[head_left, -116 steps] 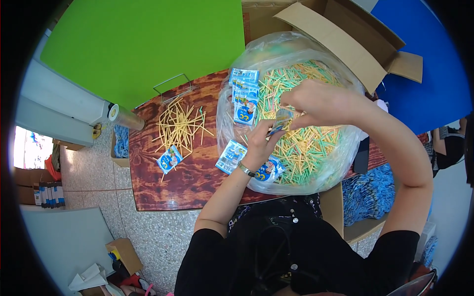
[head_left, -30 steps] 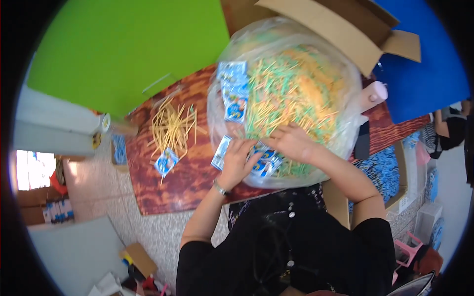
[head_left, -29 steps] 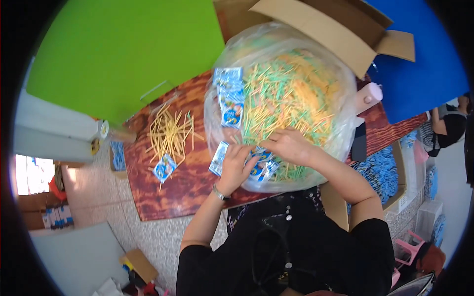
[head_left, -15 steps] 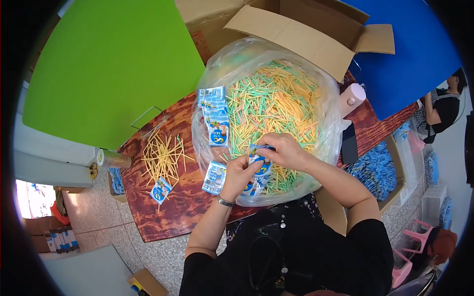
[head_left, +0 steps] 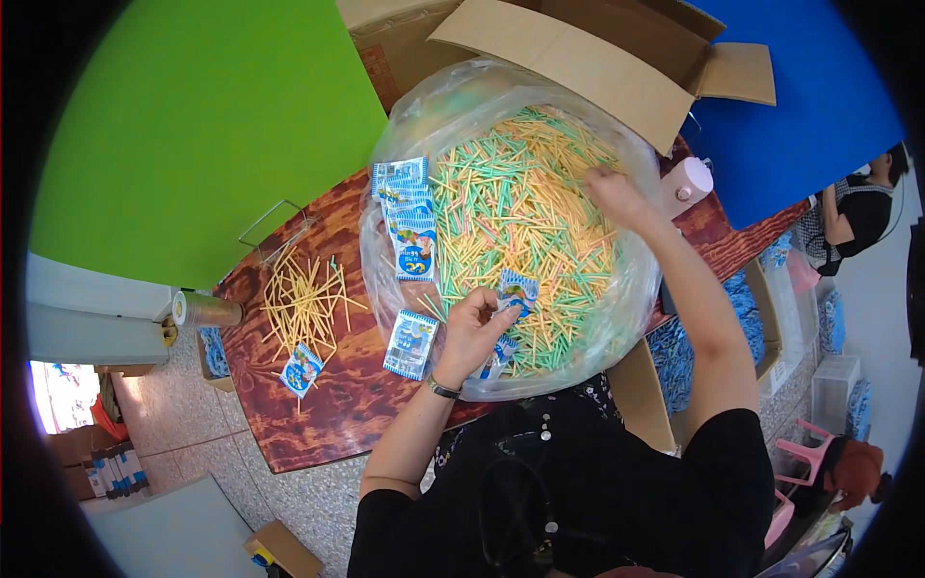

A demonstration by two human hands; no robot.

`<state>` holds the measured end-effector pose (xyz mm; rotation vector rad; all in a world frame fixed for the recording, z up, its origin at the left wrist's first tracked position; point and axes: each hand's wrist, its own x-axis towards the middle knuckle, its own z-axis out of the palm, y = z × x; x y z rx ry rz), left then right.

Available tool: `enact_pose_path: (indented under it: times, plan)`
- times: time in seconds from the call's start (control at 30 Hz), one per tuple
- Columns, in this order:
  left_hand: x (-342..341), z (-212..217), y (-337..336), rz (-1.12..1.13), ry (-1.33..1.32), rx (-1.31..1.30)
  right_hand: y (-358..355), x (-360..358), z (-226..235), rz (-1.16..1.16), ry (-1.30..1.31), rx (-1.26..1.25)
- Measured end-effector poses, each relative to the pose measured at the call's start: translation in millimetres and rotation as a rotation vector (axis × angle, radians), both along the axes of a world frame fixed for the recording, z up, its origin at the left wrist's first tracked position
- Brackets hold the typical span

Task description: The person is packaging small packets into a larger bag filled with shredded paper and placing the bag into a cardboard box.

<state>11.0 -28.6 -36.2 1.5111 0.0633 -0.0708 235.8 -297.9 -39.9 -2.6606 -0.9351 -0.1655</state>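
Between the thumb and fingers of my left hand (head_left: 470,329) is a small blue-and-white printed packet (head_left: 518,293), held upright over the near side of a large clear plastic bag (head_left: 383,144). The open bag is full of thin sticks (head_left: 520,217) in yellow, green and pink. My right hand (head_left: 617,196) reaches to the far right of the sticks, its fingers blurred and partly hidden. Below my left hand another packet (head_left: 498,358) lies in the bag. Overlapping packets (head_left: 414,248) run along the bag's left side, and one packet (head_left: 411,344) lies nearer me.
Loose yellow sticks (head_left: 306,303) and a packet (head_left: 301,370) lie on the brown wooden table (head_left: 332,424). An open cardboard box (head_left: 568,63) stands behind the bag, a pink flask (head_left: 686,183) to its right. Boxed blue packets (head_left: 737,318) sit at right; another person (head_left: 858,217) is beyond.
My right hand has left the packet's top and moved to the far right over the sticks. My left hand keeps hold of the packet. The whole view has shifted slightly.
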Motion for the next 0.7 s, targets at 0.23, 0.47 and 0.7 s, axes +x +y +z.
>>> enact_pose_path:
  times: [0.23, 0.47, 0.7]
  plan:
    - [-4, -13, 3, -0.025, -0.005, -0.028, -37, -15, 36, 0.009, -0.006, -0.856]
    - [-2, -18, -2, -0.008, -0.03, -0.028, -50, 0, 20, -0.05, -0.039, -0.612]
    - [-5, -14, -4, -0.03, -0.064, 0.048, -31, 16, -10, -0.374, -0.063, -0.59]
